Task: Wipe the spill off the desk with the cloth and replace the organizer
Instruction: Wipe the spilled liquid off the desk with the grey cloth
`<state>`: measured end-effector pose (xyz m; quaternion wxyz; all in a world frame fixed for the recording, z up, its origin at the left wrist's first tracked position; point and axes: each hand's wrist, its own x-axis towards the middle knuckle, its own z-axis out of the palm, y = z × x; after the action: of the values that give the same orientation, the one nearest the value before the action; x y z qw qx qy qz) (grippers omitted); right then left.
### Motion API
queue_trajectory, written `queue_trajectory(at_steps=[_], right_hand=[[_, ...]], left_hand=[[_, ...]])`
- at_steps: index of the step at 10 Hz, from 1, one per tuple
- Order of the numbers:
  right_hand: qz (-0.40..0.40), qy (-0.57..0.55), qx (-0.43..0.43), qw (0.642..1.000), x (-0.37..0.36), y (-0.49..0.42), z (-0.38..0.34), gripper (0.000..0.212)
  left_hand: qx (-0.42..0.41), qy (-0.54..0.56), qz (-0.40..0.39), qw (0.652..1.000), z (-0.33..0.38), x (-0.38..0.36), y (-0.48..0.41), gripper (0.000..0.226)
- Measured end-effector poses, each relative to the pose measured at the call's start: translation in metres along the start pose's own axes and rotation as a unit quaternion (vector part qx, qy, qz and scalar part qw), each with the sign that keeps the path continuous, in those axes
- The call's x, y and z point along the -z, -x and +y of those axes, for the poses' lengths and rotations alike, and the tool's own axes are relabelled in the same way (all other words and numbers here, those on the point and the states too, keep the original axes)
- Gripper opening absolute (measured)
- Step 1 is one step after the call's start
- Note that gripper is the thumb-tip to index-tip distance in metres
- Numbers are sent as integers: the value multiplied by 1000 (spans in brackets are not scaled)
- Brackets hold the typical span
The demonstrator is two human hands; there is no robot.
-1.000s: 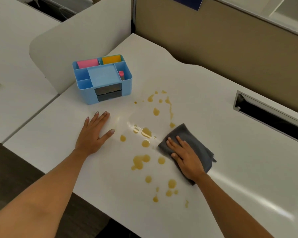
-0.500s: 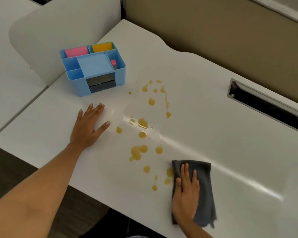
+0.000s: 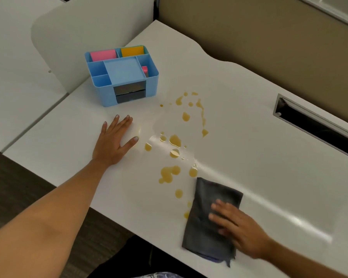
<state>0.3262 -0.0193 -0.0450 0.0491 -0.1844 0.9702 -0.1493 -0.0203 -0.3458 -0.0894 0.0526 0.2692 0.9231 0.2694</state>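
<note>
Amber drops of spill (image 3: 175,141) are scattered over the middle of the white desk (image 3: 259,157). A dark grey cloth (image 3: 205,217) lies flat at the desk's front edge, just right of the lowest drops. My right hand (image 3: 239,229) presses flat on the cloth's right part, fingers spread and blurred. My left hand (image 3: 114,141) rests flat on the desk left of the spill, fingers apart, holding nothing. The blue organizer (image 3: 123,75) stands behind my left hand, with pink and orange pads in its back compartments.
A white curved divider panel (image 3: 78,37) rises behind the organizer. A tan partition wall (image 3: 269,37) runs along the desk's back. A dark cable slot (image 3: 317,125) with a metal rim is cut into the desk at the right. The dark floor shows below the front edge.
My right hand has dragged the cloth from the spill's right side down to the front edge, wiping away drops there. My left hand has stayed flat in place.
</note>
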Motion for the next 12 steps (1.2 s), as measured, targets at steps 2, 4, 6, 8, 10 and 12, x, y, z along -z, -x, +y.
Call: queue_trajectory(at_steps=[2, 4, 6, 8, 10, 12], right_hand=[[-188, 95, 403, 891, 15, -48, 56, 48], [-216, 98, 495, 836, -5, -94, 48, 53], [-213, 81, 424, 877, -15, -96, 44, 56], [-160, 68, 190, 966, -26, -115, 7, 57], [-25, -26, -197, 980, -44, -178, -59, 55], [-38, -13, -92, 995, -41, -180, -41, 58]], left_hand=[[1, 18, 24, 1000, 1, 0, 2, 78], [-9, 9, 40, 999, -2, 0, 11, 73], [-11, 7, 38, 999, -4, -3, 7, 72], [-3, 8, 47, 999, -7, -4, 6, 71], [-3, 13, 54, 998, -4, -3, 7, 72], [0, 12, 49, 999, -4, -2, 6, 72]])
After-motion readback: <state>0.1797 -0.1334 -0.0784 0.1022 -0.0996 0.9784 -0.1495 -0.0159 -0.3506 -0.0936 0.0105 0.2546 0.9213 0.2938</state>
